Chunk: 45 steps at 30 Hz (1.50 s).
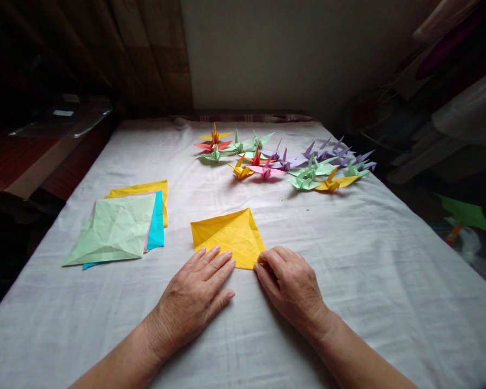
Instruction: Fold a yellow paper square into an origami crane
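A yellow sheet of origami paper (238, 237) with crease lines lies on the white cloth in front of me. My left hand (198, 286) rests flat, its fingers stretched over the paper's near left part. At the near right corner, my right hand (294, 283) pinches the paper's edge between thumb and bent fingers. To the left is a loose stack of creased paper, with a pale green sheet (115, 229) on top. A blue sheet (157, 221) and another yellow sheet (161, 202) stick out from under it.
Several folded paper cranes (267, 170) in yellow, red, green, pink and purple stand toward the far side of the cloth-covered table (372, 281). Beyond the left edge sits a clear plastic bag (68, 116) on a box. A green piece (465, 212) shows past the right edge.
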Tool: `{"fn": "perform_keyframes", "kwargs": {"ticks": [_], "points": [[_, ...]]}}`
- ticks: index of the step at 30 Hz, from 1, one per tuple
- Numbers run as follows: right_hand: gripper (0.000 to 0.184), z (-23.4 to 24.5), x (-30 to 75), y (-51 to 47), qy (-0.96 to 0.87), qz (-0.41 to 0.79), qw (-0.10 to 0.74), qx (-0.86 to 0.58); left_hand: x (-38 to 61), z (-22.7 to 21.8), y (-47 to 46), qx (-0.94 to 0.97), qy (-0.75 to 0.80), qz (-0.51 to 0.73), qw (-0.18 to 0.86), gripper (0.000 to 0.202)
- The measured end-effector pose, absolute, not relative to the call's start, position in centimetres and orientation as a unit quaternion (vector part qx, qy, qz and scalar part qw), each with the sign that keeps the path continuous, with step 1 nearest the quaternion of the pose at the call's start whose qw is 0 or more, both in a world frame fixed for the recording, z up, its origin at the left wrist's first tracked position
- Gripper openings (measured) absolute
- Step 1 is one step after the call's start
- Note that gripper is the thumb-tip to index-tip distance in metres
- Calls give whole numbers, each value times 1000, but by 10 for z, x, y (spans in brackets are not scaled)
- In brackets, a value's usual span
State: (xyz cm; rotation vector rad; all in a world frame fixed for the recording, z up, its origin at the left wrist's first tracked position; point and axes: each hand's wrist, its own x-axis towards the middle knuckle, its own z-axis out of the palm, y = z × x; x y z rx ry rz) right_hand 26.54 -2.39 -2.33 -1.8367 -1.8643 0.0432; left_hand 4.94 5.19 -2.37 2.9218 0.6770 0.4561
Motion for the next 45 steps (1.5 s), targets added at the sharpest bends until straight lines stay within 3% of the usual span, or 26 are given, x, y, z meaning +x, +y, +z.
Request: {"fn": "perform_keyframes", "kwargs": {"ticks": [7, 18, 25, 36, 45], "points": [[21, -22, 260, -22, -668, 7, 227, -708, 49, -23, 52, 962, 223, 140, 66, 44], [13, -23, 261, -21, -662, 12, 238, -711, 49, -26, 51, 959, 233, 137, 80, 43], [42, -28, 253, -12, -661, -22, 231, -714, 50, -27, 52, 959, 237, 134, 80, 43], [49, -47, 286, -30, -638, -15, 197, -745, 41, -20, 59, 967, 217, 103, 86, 40], [47, -44, 285, -29, -634, -11, 182, -752, -3, -7, 89, 969, 242, 47, 24, 37]]}}
